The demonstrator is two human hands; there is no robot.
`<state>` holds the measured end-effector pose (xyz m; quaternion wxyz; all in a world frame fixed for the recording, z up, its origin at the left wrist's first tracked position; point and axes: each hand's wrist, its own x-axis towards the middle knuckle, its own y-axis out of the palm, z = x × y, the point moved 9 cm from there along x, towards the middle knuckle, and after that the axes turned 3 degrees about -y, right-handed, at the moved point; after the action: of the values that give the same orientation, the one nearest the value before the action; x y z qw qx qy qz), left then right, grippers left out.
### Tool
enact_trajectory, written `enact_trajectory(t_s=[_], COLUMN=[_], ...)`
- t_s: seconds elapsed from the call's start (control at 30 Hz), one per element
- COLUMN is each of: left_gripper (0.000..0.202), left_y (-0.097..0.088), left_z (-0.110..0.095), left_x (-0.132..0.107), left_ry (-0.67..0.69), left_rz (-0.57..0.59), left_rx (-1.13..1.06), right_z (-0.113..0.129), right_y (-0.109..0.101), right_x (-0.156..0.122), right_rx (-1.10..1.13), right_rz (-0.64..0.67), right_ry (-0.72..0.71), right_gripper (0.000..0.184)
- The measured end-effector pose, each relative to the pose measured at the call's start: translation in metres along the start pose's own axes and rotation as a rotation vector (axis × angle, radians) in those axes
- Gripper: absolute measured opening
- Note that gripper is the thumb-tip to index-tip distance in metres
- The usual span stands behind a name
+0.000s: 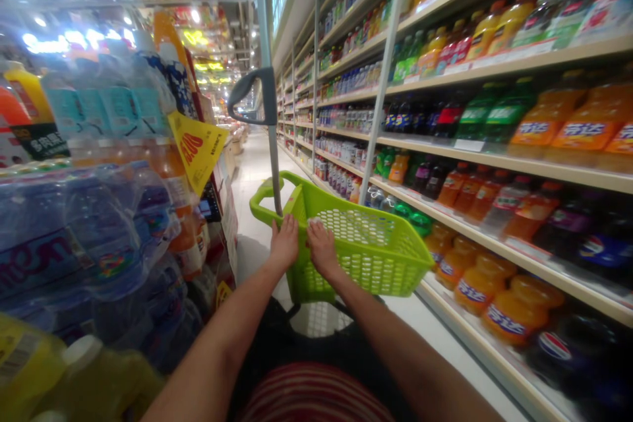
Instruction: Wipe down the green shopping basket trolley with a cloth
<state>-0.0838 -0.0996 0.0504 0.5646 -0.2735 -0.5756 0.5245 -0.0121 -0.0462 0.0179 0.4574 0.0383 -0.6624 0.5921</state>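
Observation:
A lime-green plastic shopping basket (pixel 324 270) with perforated walls stands in front of me. Its interior shows no goods. A tall grey pole with a dark grey loop handle (pixel 275 95) rises from its left end. My left hand (pixel 285 241) lies over the near rim close to the foot of the pole, fingers together and pointing forward. Just right of it, my right hand (pixel 322 245) hooks its fingers over the same rim. Both hands hold the basket edge; the thumbs are partly hidden.
Shelves (pixel 494 151) of bottled drinks line the right side, close to the basket. Shrink-wrapped water bottles (pixel 74 244) are stacked on the left, with a yellow price sign (pixel 198 148) sticking out. A pale tiled aisle (pixel 252 151) runs ahead between them.

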Motion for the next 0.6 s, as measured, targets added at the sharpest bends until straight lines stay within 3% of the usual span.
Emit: enact_trajectory(t_s=[0.07, 0.17, 0.3, 0.37, 0.5, 0.6], left_gripper=[0.060, 0.061, 0.061, 0.061, 0.059, 0.059], left_y=[0.000, -0.001, -0.002, -0.002, -0.005, -0.004], left_z=[0.000, 0.001, -0.002, -0.005, -0.007, -0.005], left_x=[0.000, 0.000, 0.001, 0.001, 0.001, 0.002], left_ry=[0.008, 0.010, -0.003, -0.011, -0.010, -0.003], left_rz=[0.009, 0.014, 0.027, 0.039, 0.010, -0.001], left_rx=[0.000, -0.001, -0.017, -0.025, -0.027, -0.019], right_z=[0.000, -0.022, -0.053, -0.045, 0.000, 0.007], right_y=[0.001, -0.002, -0.011, -0.009, 0.000, 0.003], right_x=[-0.002, -0.013, -0.021, -0.015, 0.008, 0.010], right_rx=[0.005, -0.009, -0.022, 0.000, 0.071, 0.064], right_rz=[0.002, 0.023, 0.019, 0.015, -0.005, -0.003], right_ry=[-0.028, -0.022, 0.133, 0.160, 0.043, -0.012], right_gripper=[0.048, 0.051, 0.051, 0.050, 0.050, 0.049])
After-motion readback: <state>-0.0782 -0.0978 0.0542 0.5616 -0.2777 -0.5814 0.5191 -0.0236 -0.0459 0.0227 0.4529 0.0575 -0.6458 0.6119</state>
